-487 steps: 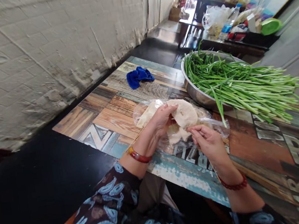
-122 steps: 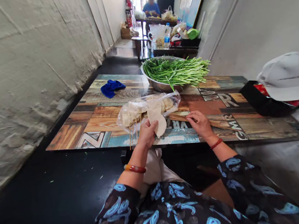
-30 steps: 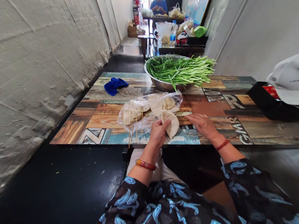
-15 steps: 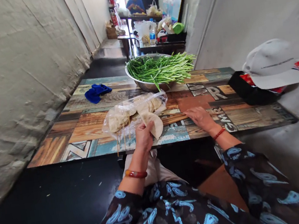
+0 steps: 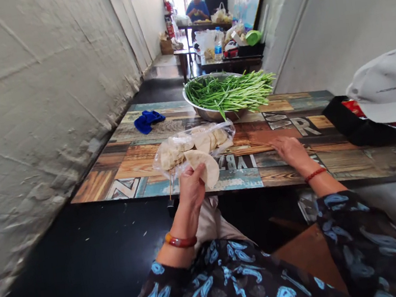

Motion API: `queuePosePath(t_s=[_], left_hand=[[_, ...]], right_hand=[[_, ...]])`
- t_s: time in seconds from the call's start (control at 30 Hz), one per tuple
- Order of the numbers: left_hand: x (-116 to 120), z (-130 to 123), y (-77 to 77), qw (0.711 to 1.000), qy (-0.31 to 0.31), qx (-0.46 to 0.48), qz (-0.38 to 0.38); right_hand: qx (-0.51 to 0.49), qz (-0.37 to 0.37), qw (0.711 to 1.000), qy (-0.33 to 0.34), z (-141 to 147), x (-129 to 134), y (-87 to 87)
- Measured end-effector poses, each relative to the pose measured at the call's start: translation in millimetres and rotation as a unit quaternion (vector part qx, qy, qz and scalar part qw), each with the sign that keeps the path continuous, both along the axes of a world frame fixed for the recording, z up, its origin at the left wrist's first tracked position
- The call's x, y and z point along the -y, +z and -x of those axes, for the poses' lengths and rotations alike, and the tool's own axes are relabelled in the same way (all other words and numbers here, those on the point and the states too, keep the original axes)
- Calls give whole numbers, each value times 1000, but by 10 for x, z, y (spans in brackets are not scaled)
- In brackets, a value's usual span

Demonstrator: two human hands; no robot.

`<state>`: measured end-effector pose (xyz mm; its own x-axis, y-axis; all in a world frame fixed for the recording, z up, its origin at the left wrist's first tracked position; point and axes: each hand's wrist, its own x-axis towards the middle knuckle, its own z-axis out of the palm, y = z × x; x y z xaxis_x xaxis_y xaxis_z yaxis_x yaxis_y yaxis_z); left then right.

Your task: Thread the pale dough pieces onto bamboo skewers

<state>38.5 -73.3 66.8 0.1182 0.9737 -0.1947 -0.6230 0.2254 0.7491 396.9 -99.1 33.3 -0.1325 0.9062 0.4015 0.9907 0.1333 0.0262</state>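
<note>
A thin, pale, round slice (image 5: 209, 167) is pinched between the thumb and fingers of my left hand (image 5: 192, 189), upright near the table's front edge. Behind it lies a clear plastic bag (image 5: 227, 128) with a pile of similar pale slices (image 5: 174, 151). Several of those at the bag's left side have thin sticks (image 5: 171, 184) poking out toward me. My right hand (image 5: 291, 153) rests low over the table, fingers closed at the right end of some thin wooden skewers (image 5: 246, 151). How many skewers it grips is hidden.
A metal bowl (image 5: 211, 114) heaped with green stalks (image 5: 234, 92) stands behind the bag. A blue cloth (image 5: 148, 121) lies to its left. On the right, a white cap (image 5: 391, 85) sits on a black box (image 5: 353, 125). Farther back, a person (image 5: 197, 9) sits at another table.
The view has swung left, so the table and its objects appear farther right. My left hand still holds the slice, and my right hand stays by the skewers.
</note>
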Motion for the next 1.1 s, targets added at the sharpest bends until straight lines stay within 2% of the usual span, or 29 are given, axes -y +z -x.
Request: queuePosePath(t_s=[0.13,0.2,0.3,0.4,0.53,0.6,0.67,0.73,0.8,0.87,0.97,1.03,1.1], left_hand=[[83,-48,10,999,-42,1,20],[95,-63,0,998,-61,0,22],[79,-29,-9,998,-61,-7,26],[35,41,0,999,-38,-23,17],[-23,14,31,998,-39,-47,-28],[-19,-69,43,996,-53,-53,-48],[10,-156,41,994,-79,-60,-56],[47,-204,23,990,-106,-68,-59],[75,-195,-8,987,-127,-78,-59],[85,-139,-47,985,-139,-89,-55],[70,-27,-110,985,-133,-102,-39],[54,32,-153,987,-120,-105,-23],[39,73,-196,987,-117,-109,-12]], right_hand=[[-95,-148,984,-17,413,142,264],[-128,-190,973,0,679,233,394],[-120,-169,978,32,920,320,509],[-143,-176,973,32,878,329,579],[-228,-239,944,4,823,357,741],[-235,-199,950,51,978,394,782],[-213,-101,963,133,1228,415,731],[-199,-9,966,166,1480,410,584],[-210,48,964,153,1651,389,393],[-239,86,958,137,1703,364,226],[-323,81,937,103,1593,322,102],[-437,57,896,55,1474,290,96],[-587,51,808,5,1403,253,126]])
